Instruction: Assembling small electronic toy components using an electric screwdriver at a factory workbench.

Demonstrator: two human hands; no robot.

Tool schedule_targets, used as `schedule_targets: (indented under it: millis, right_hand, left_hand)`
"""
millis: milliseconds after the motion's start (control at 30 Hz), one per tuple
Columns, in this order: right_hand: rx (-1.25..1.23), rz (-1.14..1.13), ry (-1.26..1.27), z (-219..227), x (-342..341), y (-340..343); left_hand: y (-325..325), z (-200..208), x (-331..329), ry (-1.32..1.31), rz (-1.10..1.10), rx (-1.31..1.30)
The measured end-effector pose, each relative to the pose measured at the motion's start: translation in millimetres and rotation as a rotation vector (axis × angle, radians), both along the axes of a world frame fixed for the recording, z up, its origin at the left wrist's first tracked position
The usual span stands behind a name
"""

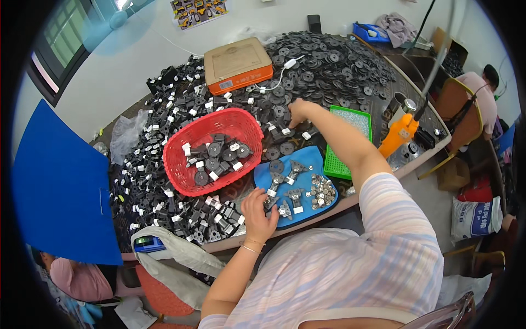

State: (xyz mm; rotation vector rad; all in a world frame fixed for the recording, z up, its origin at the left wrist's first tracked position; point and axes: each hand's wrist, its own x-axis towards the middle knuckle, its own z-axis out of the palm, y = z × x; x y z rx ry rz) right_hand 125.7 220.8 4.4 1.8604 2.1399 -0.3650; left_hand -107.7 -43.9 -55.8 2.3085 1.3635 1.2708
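Note:
My left hand [258,215] is at the left edge of a blue mat [316,160], its fingers and thumb around a black plastic part [269,203]. Several black winged parts, one a black fitting with a white tab [296,200], lie on the mat, beside a heap of small silvery metal pieces [322,193]. Farther off, my right hand [299,113] reaches down at the near edge of a large pile of black discs [329,60]. Its fingers are bent together, and their tips are partly hidden, so what they hold does not show.
A red basket [176,123] holds black wheels and white-tabbed parts, with a heap of similar parts [145,170] around it. Behind stands an orange scale [238,63]. To the right are a green tray [330,164] and a hanging orange tool [399,134]. Other people sit at both sides.

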Motion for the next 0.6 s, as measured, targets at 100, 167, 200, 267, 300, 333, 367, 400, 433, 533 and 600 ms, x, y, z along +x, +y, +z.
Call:
schedule_targets:
  millis: [100, 167, 200, 267, 300, 333, 367, 400, 433, 533, 600]
  right_hand:
    - [-0.225, -0.135, 0.401, 19.0, -10.2, -23.5]
    - [-0.385, -0.015, 0.752, 11.1, -11.1, -34.8]
    - [-0.544, -0.01, 0.896, 12.6, -11.3, -35.2]
    - [-0.449, -0.049, 1.007, 21.8, -4.0, -31.6]
    - [-0.27, -0.081, 1.016, 17.6, 4.3, -22.0]
    - [-0.11, -0.168, 1.014, 12.5, 16.4, -13.4]
    - [0.224, -0.03, 0.736, -10.2, 41.3, 9.1]
    - [0.163, 0.054, 0.462, -7.9, 45.4, 10.1]
    - [0.107, 0.127, 0.186, -2.7, 51.5, 8.0]
    - [0.159, -0.069, 0.091, -1.6, 53.1, -15.1]
    - [0.22, -0.216, 0.149, -3.5, 58.3, -21.0]
  left_hand:
    - [-0.6, -2.6, -1.8, 0.013, 0.01, 0.006]
    - [-1.8, -3.7, -1.7, 0.029, 0.012, 0.01]
    - [-2.3, -4.0, -1.3, 0.04, 0.019, 0.013]
    - [-3.1, -3.6, -1.6, 0.051, 0.024, 0.021]
    - [-3.6, -3.4, -1.3, 0.054, 0.024, 0.031]
    - [-3.5, -2.9, -1.0, 0.053, 0.023, 0.035]
    - [-1.5, -0.9, 2.2, 0.056, 0.006, 0.039]
    - [-2.1, -2.7, 0.1, 0.061, 0.022, 0.038]
    - [-1.6, -3.6, -0.4, 0.065, 0.028, 0.04]
    - [-1.9, -5.3, -0.8, 0.069, 0.046, 0.034]
    - [-2.9, -3.7, 0.3, 0.074, 0.043, 0.027]
